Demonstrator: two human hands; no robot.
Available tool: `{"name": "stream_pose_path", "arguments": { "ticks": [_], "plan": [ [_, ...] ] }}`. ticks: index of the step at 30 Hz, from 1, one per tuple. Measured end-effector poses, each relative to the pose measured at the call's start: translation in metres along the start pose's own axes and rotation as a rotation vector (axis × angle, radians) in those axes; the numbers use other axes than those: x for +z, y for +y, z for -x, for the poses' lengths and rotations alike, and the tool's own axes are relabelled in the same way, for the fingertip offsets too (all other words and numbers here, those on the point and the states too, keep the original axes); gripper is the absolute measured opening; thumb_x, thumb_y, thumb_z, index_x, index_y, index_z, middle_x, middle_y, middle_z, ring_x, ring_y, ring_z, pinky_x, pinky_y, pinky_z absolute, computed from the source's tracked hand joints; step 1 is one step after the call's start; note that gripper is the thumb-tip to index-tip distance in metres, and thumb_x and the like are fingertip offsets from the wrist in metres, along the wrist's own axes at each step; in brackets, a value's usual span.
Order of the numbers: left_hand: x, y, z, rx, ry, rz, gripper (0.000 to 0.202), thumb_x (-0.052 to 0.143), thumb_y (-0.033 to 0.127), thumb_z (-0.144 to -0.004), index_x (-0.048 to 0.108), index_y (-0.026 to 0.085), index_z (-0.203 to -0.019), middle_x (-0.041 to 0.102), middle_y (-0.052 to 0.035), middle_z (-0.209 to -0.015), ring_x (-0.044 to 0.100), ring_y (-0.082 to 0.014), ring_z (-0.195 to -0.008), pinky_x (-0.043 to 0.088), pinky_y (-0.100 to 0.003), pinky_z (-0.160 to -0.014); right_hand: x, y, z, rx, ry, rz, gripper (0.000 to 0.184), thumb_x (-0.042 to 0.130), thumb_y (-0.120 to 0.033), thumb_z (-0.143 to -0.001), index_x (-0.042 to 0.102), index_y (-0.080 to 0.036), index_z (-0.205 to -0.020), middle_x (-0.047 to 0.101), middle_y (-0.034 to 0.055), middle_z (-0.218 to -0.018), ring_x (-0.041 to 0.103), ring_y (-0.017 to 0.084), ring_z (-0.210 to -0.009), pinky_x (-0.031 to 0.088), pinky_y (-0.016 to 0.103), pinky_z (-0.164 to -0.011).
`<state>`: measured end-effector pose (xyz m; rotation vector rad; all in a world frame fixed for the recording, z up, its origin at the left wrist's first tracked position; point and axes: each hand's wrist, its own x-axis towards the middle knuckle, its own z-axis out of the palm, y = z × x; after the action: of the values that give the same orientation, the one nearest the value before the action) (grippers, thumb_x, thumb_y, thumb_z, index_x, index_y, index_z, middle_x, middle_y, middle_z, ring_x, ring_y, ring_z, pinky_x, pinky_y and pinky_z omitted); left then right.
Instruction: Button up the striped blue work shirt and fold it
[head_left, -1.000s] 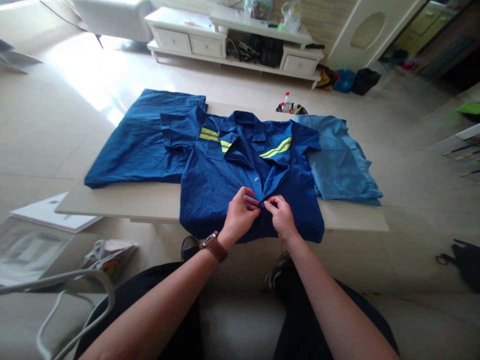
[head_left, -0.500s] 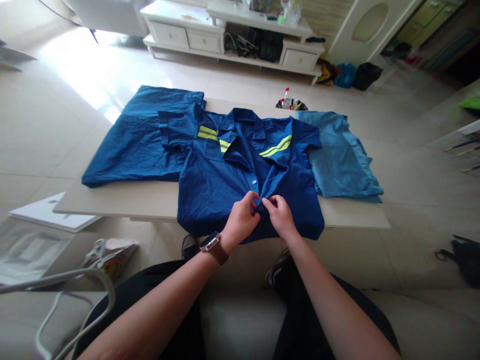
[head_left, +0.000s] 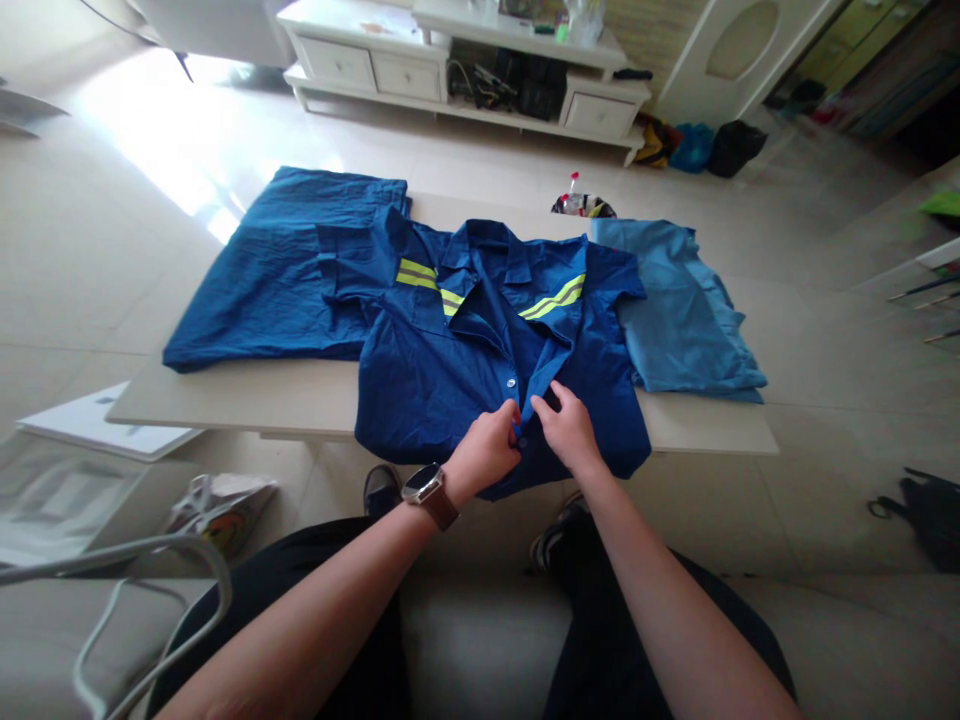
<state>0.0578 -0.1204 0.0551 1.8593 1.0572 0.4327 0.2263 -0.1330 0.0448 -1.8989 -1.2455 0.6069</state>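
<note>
- Dark blue shirt (head_left: pixel 431 355), short-sleeved, banded in yellow (head_left: pixel 551 298): lying at the centre of the frame on a pale table (head_left: pixel 247 405), collar toward the top, front partly open, hem over the near edge.
- Left hand (head_left: pixel 486 452), watch (head_left: pixel 426 486) at the wrist: fingers curled, pinching one front edge just below a pale button (head_left: pixel 511 384).
- Right hand (head_left: pixel 568 428): just beside, pinching the opposite edge between thumb and finger.
- Blue folded cloth (head_left: pixel 277 280) at left, lighter blue cloth (head_left: pixel 679 310) at right.
</note>
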Motion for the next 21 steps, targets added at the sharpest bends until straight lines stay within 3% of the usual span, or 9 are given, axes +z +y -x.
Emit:
{"name": "stream_pose_path", "arguments": {
  "ticks": [8, 15, 21],
  "plan": [
    [-0.002, -0.003, 0.004, -0.015, -0.045, -0.117, 0.042, 0.056, -0.004, -0.064, 0.059, 0.026, -0.094, 0.067, 0.0004, -0.072, 0.065, -0.0200, -0.069, 0.037, -0.027, -0.060, -0.005, 0.020, -0.008, 0.040, -0.045, 0.036, 0.025, 0.066, -0.038, -0.079, 0.074, -0.019, -0.093, 0.078, 0.0104, -0.088, 0.069, 0.025, -0.076, 0.053, 0.038, -0.077],
    [-0.007, -0.009, 0.001, -0.049, -0.064, -0.058, 0.038, 0.060, -0.003, -0.062, 0.062, 0.026, -0.087, 0.064, 0.0022, -0.065, 0.064, -0.0195, -0.064, 0.039, -0.026, -0.059, 0.000, 0.031, -0.010, 0.217, -0.102, -0.343, 0.029, 0.068, -0.045, -0.068, 0.072, -0.019, -0.081, 0.077, 0.0081, -0.079, 0.070, 0.023, -0.074, 0.052, 0.033, -0.069],
    [-0.023, -0.001, -0.018, -0.117, 0.109, -0.142, 0.015, 0.067, 0.012, -0.077, 0.065, 0.024, -0.086, 0.067, -0.0030, -0.073, 0.064, -0.0200, -0.067, 0.043, -0.027, -0.064, -0.004, 0.022, -0.007, 0.334, -0.105, -0.467, 0.034, 0.075, -0.050, -0.063, 0.070, -0.020, -0.076, 0.074, 0.0059, -0.073, 0.067, 0.022, -0.067, 0.053, 0.033, -0.065]
  ]
}}
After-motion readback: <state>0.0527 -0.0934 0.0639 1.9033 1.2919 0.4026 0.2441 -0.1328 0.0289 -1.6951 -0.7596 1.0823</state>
